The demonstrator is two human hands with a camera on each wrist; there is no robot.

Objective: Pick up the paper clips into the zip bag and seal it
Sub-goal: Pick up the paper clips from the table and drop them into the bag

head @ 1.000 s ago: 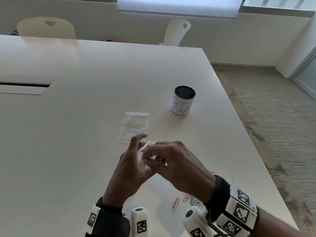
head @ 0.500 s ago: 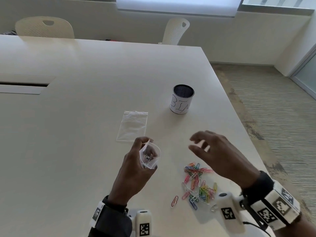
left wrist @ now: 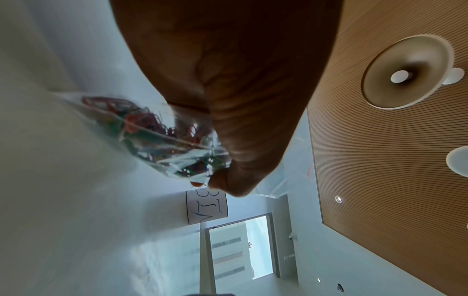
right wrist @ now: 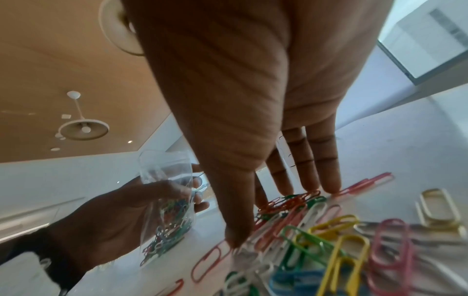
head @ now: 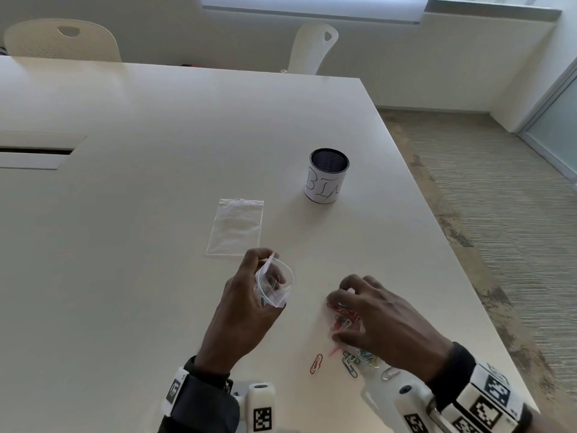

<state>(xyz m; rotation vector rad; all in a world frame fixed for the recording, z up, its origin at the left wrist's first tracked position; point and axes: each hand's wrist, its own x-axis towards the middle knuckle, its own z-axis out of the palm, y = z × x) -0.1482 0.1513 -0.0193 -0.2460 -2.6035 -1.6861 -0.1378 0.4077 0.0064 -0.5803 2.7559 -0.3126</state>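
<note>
My left hand (head: 249, 298) grips a small clear zip bag (head: 276, 287) above the table, mouth held open toward the right. Several coloured paper clips lie inside the bag (left wrist: 157, 136), also visible in the right wrist view (right wrist: 167, 202). My right hand (head: 346, 310) is down on a pile of coloured paper clips (head: 345, 321) near the front right of the table. Its straight fingertips (right wrist: 310, 185) and thumb touch the clips (right wrist: 319, 228) on either side. More clips (head: 363, 359) lie under the wrist, and one orange clip (head: 317, 364) lies apart to the left.
A second, flat zip bag (head: 235, 231) lies on the white table (head: 125, 245) just beyond my left hand. A mesh cup labelled BIN (head: 327, 178) stands farther back right. The table's right edge (head: 443, 232) runs close to the clip pile. Two chairs stand at the far side.
My right hand has left the bag's mouth, swung right and come down onto the clip pile. The left hand keeps the bag raised with its mouth open.
</note>
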